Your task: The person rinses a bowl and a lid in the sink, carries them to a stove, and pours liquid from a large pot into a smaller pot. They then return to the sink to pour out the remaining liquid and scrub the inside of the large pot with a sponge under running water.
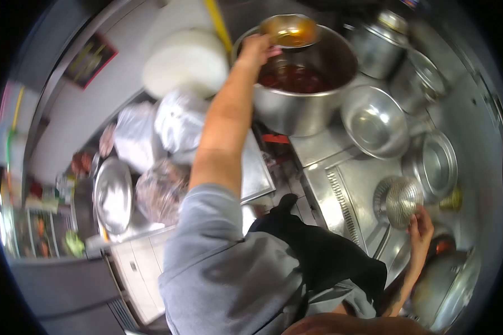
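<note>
Liquid (296, 38) of an amber color lies in the metal bowl (288, 27) that we hold by its edge in our left hand (257, 50), above the big pot (299, 114) with its dark red contents (293, 78). Our right hand (421, 223) has its fingers at the rim of a perforated strainer (405, 202); we cannot tell whether they grip it. A wide steel bowl (374, 123) sits beside the pot, and white bags (179, 120) rest on our left.
</note>
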`<state>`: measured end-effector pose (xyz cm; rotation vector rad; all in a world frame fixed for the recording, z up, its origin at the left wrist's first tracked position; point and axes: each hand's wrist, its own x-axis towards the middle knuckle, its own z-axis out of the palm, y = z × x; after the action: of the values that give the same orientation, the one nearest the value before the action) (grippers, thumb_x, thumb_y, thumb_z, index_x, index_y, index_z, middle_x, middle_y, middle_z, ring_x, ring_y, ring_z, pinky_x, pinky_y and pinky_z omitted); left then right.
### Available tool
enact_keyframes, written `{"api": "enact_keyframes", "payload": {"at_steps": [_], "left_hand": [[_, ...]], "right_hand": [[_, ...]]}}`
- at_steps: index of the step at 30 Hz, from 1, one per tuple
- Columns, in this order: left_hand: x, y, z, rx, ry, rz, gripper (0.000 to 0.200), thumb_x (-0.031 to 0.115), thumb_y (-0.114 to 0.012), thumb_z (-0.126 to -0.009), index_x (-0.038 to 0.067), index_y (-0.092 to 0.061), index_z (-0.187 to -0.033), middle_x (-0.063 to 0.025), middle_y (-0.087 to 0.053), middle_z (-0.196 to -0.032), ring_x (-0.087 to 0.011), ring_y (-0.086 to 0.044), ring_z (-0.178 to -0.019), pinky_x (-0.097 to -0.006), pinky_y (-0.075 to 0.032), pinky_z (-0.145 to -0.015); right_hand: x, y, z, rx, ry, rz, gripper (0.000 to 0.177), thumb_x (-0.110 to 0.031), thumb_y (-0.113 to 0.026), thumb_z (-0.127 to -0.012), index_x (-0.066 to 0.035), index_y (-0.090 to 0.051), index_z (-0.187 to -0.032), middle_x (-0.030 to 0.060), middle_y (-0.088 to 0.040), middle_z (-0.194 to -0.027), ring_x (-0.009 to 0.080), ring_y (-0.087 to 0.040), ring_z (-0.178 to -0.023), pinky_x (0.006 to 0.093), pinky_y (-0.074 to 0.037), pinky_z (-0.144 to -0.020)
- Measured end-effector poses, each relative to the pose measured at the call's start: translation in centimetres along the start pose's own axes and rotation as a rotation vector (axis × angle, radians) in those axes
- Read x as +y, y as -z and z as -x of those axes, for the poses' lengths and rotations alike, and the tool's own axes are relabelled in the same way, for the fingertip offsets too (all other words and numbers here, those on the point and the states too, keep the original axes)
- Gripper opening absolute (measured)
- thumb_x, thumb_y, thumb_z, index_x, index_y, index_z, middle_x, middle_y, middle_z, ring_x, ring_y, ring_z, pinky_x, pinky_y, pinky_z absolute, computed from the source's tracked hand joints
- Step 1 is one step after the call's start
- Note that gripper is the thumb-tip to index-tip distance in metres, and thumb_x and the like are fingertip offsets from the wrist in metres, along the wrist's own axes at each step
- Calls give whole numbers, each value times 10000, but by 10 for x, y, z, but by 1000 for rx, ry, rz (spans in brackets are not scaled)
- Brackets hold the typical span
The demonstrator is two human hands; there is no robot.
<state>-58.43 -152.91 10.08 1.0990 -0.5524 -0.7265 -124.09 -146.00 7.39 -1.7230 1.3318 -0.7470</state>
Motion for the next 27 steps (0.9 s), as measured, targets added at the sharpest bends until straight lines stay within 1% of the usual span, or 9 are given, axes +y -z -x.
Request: {"api": "enact_keyframes", "payload": {"at_steps": [3,7,14,19,21,23,25,26,27], "left_hand": [[24,12,31,-8,-1,109,199,42,-568,-822,-46,-520,-995,-151,-574,-853,-260,-616,-673,-377,-591,-632],[75,40,114,174,14,37,122,50,-544,-839,-29,-516,-927,-97,-533,-772,-230,-585,-608,-347,-567,-586],[79,185,276,538,-60,37,148,94,-541,-836,-24,-547,-925,-94,-542,-746,-176,-534,-535,-311,-551,-509],[75,305,409,864,-163,103,161,103,-542,-838,-22,-546,-939,-93,-554,-714,-182,-543,-530,-312,-551,-507],[97,380,450,1038,-218,123,135,100,-526,-853,-16,-548,-918,-136,-575,-767,-218,-565,-592,-367,-556,-567],[136,465,483,1116,-556,211,269,163,-514,-882,-28,-474,-1067,-190,-579,-915,-300,-610,-777,-445,-541,-691],[192,433,509,1003,-658,384,461,252,-504,-904,-12,-316,-1232,-237,-536,-1077,-380,-587,-960,-495,-502,-785],[201,433,512,990,-651,366,501,276,-503,-906,0,-275,-1257,-243,-526,-1104,-393,-579,-982,-499,-494,-799],[209,433,511,976,-640,349,542,300,-502,-908,13,-235,-1282,-249,-515,-1130,-406,-571,-1004,-502,-486,-813]], "right_hand": [[-8,-1,1,-20,98,-19,350,-133,-597,-891,-16,-548,-1217,-8,-540,-815,57,-500,-688,201,-413,-557],[11,0,-13,-98,172,-38,357,-133,-583,-902,-11,-527,-1233,-14,-517,-782,53,-480,-651,202,-395,-530],[29,-2,-43,-152,132,-59,357,-60,-522,-905,51,-476,-1242,-1,-490,-745,43,-449,-551,192,-376,-463],[69,11,-89,-217,269,22,351,-134,-536,-921,37,-486,-1222,-15,-511,-744,36,-430,-508,188,-363,-441],[49,3,-86,-238,274,-3,356,-137,-538,-920,38,-485,-1225,-13,-512,-742,36,-432,-509,188,-363,-441],[39,-5,-91,-255,281,-1,359,-114,-553,-911,17,-485,-1238,-17,-508,-740,32,-435,-514,186,-370,-443],[38,-11,-101,-286,310,14,362,-100,-561,-906,6,-485,-1244,-19,-507,-746,29,-434,-516,186,-375,-445],[37,-15,-103,-310,272,5,366,-76,-550,-898,-1,-493,-1252,-10,-520,-825,28,-475,-614,188,-399,-465],[31,-20,-101,-300,277,4,363,-80,-557,-899,-2,-493,-1247,-16,-513,-806,25,-463,-594,187,-392,-457]]}}
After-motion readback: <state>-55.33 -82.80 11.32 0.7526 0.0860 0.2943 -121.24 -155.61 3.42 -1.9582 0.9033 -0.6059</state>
